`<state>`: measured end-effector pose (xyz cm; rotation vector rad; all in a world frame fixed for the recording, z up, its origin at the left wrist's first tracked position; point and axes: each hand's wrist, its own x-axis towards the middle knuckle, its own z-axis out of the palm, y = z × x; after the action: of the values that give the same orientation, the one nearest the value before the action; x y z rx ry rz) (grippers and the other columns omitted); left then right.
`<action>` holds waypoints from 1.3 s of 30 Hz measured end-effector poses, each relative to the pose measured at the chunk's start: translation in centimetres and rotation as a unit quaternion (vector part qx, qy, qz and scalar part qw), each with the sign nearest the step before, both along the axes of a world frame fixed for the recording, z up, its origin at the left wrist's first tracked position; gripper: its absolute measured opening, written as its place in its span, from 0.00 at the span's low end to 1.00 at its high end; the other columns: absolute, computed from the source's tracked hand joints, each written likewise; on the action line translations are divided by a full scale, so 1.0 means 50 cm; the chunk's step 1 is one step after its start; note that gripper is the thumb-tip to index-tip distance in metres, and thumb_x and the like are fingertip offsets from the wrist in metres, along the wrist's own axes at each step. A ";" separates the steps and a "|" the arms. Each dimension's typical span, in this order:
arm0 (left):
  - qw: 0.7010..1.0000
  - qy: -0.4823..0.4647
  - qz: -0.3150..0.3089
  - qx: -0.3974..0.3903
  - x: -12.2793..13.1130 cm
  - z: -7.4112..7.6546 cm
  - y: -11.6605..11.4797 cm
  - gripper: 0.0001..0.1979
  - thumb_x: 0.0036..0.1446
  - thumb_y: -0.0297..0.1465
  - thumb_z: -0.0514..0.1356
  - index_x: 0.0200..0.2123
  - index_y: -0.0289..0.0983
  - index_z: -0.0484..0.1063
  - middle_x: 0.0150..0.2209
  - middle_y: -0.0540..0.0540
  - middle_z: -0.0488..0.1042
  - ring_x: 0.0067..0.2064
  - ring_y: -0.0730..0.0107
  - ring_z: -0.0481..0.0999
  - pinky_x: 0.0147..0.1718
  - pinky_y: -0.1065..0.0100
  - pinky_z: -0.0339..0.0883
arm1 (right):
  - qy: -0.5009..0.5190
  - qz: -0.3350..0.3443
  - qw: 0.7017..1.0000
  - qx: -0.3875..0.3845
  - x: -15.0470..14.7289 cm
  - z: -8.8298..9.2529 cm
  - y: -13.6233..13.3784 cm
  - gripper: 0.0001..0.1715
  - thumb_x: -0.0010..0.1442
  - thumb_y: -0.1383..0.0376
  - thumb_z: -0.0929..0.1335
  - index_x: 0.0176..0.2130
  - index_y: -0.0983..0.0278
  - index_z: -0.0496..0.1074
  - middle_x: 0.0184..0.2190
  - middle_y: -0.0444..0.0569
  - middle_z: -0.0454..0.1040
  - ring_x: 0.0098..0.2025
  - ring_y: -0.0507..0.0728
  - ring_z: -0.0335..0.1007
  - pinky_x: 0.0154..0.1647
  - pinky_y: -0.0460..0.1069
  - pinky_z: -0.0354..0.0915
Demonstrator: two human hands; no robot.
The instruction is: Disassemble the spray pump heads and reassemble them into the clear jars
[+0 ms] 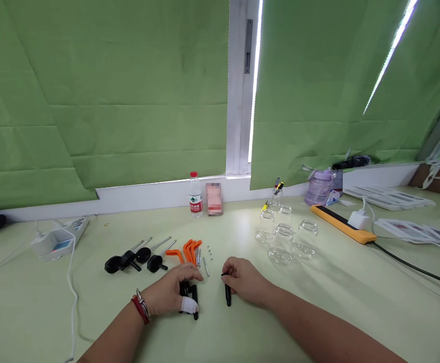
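Note:
My right hand (244,282) is closed near the middle of the table, its thumb and fingers pinching a slim black plastic rod-like part (228,295) that points toward me. To its left, my left hand (174,290) arches over several black plastic parts (194,292), thumb and fingers spread around them. A white wrap covers that thumb, which meets one of the parts; the palm hides some of the others. Beyond my left hand lie orange bent pieces (191,250), thin metal pins (206,266) and tiny nuts (210,253). Further left are black round knobs with metal rods (154,262).
Several clear glass jars (281,244) stand right of centre, one holding yellow-and-black tools. A water bottle (196,196) and a pink box (214,199) stand by the wall. An orange power strip (342,224) and purple jug (320,187) are at right; a white power strip (63,241) is at left.

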<state>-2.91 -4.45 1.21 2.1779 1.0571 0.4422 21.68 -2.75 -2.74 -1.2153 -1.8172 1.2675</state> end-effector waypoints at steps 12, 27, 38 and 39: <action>0.998 0.037 -0.039 0.022 0.049 -0.019 -0.017 0.27 0.35 0.34 0.70 0.43 0.41 0.69 0.46 0.45 0.64 0.47 0.59 0.65 0.46 0.61 0.63 | -0.079 -0.003 0.996 0.047 0.009 0.015 -0.007 0.04 0.50 0.70 0.67 0.30 0.64 0.67 0.21 0.41 0.65 0.24 0.49 0.61 0.24 0.44 0.57; 0.997 -0.012 0.005 0.074 0.108 -0.030 -0.030 0.23 0.42 0.42 0.67 0.39 0.39 0.64 0.41 0.45 0.66 0.42 0.62 0.65 0.42 0.62 0.62 | -0.080 0.007 0.994 0.070 0.008 -0.005 -0.001 0.04 0.50 0.70 0.67 0.31 0.64 0.69 0.22 0.41 0.66 0.25 0.49 0.60 0.25 0.44 0.57; 0.998 0.021 -0.046 0.031 0.060 -0.007 -0.029 0.39 0.28 0.40 0.72 0.45 0.40 0.59 0.45 0.45 0.61 0.45 0.59 0.62 0.45 0.59 0.62 | -0.096 0.231 0.943 0.220 0.034 0.042 -0.016 0.43 0.32 0.54 0.78 0.48 0.58 0.70 0.49 0.49 0.68 0.52 0.63 0.58 0.52 0.54 0.57; 0.999 0.019 -0.038 0.023 0.060 -0.012 -0.028 0.38 0.29 0.39 0.72 0.44 0.40 0.59 0.44 0.46 0.60 0.44 0.61 0.62 0.44 0.60 0.63 | -0.099 0.237 0.941 0.221 0.031 0.039 -0.016 0.45 0.31 0.53 0.78 0.49 0.58 0.69 0.49 0.49 0.68 0.52 0.63 0.58 0.53 0.54 0.56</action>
<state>0.08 -5.84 0.61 2.2667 0.9902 0.3959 23.24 -3.56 -0.78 -0.6957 -2.4787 0.9049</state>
